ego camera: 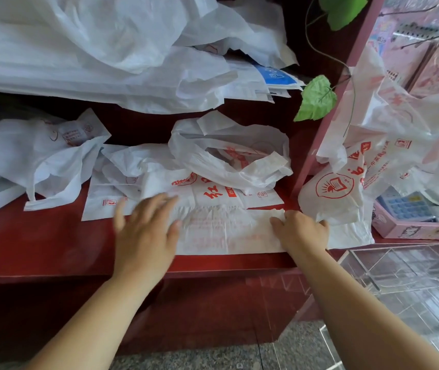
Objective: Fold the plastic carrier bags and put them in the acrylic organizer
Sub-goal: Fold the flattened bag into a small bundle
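Head view: folding step. Left grip, released, flattens carrier bag; right grip pinches its 3 o'clock edge; next likely: fold across.

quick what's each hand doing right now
Left hand: open, fingers straight, flat on the flattened bag.
Right hand: fingers curled, gripping that bag's right edge.

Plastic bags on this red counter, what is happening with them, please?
A person is flattening a white carrier bag with red print on the red counter. The left hand presses flat on its left part, blurred, while the right hand grips its right edge. Other crumpled bags lie behind it. The acrylic organizer stands at lower right, apart from the bag.
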The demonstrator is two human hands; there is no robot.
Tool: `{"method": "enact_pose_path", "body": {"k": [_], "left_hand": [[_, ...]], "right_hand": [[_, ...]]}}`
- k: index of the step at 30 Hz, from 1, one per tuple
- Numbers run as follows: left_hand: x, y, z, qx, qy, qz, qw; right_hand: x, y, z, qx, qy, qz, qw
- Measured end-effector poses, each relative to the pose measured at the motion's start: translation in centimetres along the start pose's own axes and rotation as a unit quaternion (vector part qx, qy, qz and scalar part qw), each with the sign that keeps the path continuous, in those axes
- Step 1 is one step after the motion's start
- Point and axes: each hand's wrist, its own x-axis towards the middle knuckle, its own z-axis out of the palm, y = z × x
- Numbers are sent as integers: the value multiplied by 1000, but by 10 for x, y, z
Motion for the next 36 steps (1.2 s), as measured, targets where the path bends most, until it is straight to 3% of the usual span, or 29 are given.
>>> {"method": "enact_pose_path", "body": {"k": [2,4,6,8,10,12,14,16,19,24,29,31,33,36], "left_hand": [[3,17,2,-10,-145,88,985],[6,23,8,8,-258,71,963],[9,22,18,50,-331,48,941],[9,23,18,60,-356,35,932],[10,23,18,71,-371,32,925],[10,25,19,80,-375,27,923],[10,26,20,84,-373,22,924],[10,26,19,85,-377,14,922],[11,25,18,77,-381,9,921],[13,24,18,56,-393,6,918],[20,22,18,31,-370,-24,928],[23,18,18,31,-361,-36,931],[24,16,14,40,-358,-27,933],[17,12,0,54,-360,3,931]], "right_hand": [[1,-1,-1,-2,-7,8,1000],[2,-2,-1,2,-8,15,1000],[-1,-1,1,19,-1,28,999],[-5,-1,3,41,34,33,998],[-12,-5,1,68,95,-8,993],[-21,-19,1,78,108,-128,983],[-31,-37,6,66,40,-267,961],[-36,-52,16,43,-39,-330,942],[-28,-50,21,34,-116,-301,946],[-8,-12,11,8,-142,-248,958],[-14,14,5,26,-52,-185,981],[-28,16,3,41,74,-230,969],[-40,19,8,31,140,-302,943],[-53,26,14,-23,92,-318,943]]}}
